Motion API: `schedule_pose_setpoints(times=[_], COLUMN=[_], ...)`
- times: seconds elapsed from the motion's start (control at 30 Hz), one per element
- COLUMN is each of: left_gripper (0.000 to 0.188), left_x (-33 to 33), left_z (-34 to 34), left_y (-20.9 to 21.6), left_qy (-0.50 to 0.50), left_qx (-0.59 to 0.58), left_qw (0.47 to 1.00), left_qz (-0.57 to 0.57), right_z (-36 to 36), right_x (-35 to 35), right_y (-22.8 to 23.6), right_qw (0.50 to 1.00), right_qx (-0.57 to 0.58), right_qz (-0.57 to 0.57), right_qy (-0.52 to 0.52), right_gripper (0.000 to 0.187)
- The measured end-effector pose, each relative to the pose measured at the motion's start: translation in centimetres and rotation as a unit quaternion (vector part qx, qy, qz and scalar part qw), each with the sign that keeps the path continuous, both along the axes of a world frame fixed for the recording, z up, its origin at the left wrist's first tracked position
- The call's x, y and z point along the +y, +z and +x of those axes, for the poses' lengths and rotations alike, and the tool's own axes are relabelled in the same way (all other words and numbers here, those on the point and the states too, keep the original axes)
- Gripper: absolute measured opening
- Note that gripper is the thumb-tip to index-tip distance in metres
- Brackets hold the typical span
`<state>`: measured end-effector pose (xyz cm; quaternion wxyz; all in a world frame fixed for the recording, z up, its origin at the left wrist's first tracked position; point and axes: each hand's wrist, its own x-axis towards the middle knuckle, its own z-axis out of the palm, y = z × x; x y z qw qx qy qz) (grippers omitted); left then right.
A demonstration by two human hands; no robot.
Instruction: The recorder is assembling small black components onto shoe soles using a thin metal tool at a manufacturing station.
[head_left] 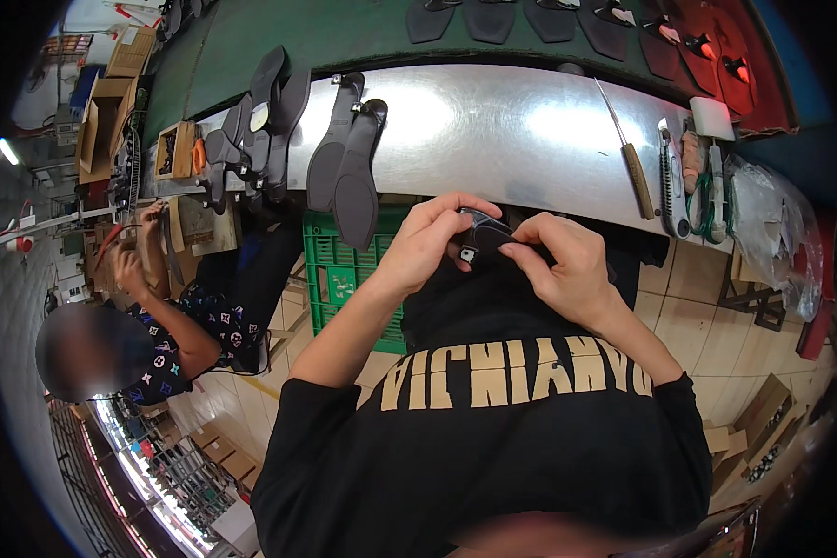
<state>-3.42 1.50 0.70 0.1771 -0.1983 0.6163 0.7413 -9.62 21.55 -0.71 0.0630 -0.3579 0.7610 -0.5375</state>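
Observation:
In front of my chest, above my lap, I hold a black sandal [489,239] with a small shiny metal piece showing on it. My left hand [425,244] is closed round its left end, fingers curled over the top. My right hand [564,263] pinches its right side between thumb and fingers. Part of the sandal is hidden by my hands and blends into my dark clothes. To the left of my hands, a pair of dark sandals [354,186] lies soles up, overhanging the near edge of the metal bench [493,126].
More sandals [268,130] lie left on the bench. On the right are an awl [631,163], a box cutter [671,186], scissors [713,200] and a plastic bag [781,228]. Sandals line the green belt [344,33]. A green crate [339,279] stands below. A co-worker [172,325] sits left.

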Motion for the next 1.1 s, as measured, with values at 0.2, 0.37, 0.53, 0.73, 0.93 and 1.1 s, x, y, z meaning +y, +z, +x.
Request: schedule_pose_setpoints(times=[0.2, 0.37, 0.53, 0.73, 0.93, 1.1], left_gripper=[0.028, 0.019, 0.014, 0.014, 0.030, 0.044], left_x=[0.8, 0.8, 1.5, 0.9, -4.0, -4.2], left_z=[-0.1, 0.4, 0.5, 0.8, 0.6, 1.9], left_y=[0.1, -0.7, -0.3, 0.7, -2.1, -5.7], left_qy=[-0.008, -0.008, 0.026, 0.039, 0.339, 0.365], left_qx=[0.010, 0.050, 0.041, 0.125, 0.130, -0.019], left_qw=[0.999, 0.997, 0.998, 0.988, 0.929, 0.902], left_qz=[-0.033, -0.061, -0.052, -0.087, 0.071, 0.228], right_z=[0.0, 0.1, -0.9, -4.5, -9.7, -8.9], right_x=[0.1, -0.1, 0.5, 0.7, 4.6, 5.2], right_y=[-0.3, -0.4, -0.4, 1.6, 1.0, -6.3], right_qw=[1.000, 0.999, 0.980, 0.971, 0.954, 0.905], right_qx=[-0.012, -0.038, -0.197, -0.210, 0.142, 0.200], right_qz=[0.013, 0.014, -0.009, -0.008, 0.016, 0.268], right_qy=[-0.017, -0.017, 0.032, 0.116, -0.263, -0.263], right_gripper=[0.016, 0.017, 0.014, 0.011, 0.029, 0.043])
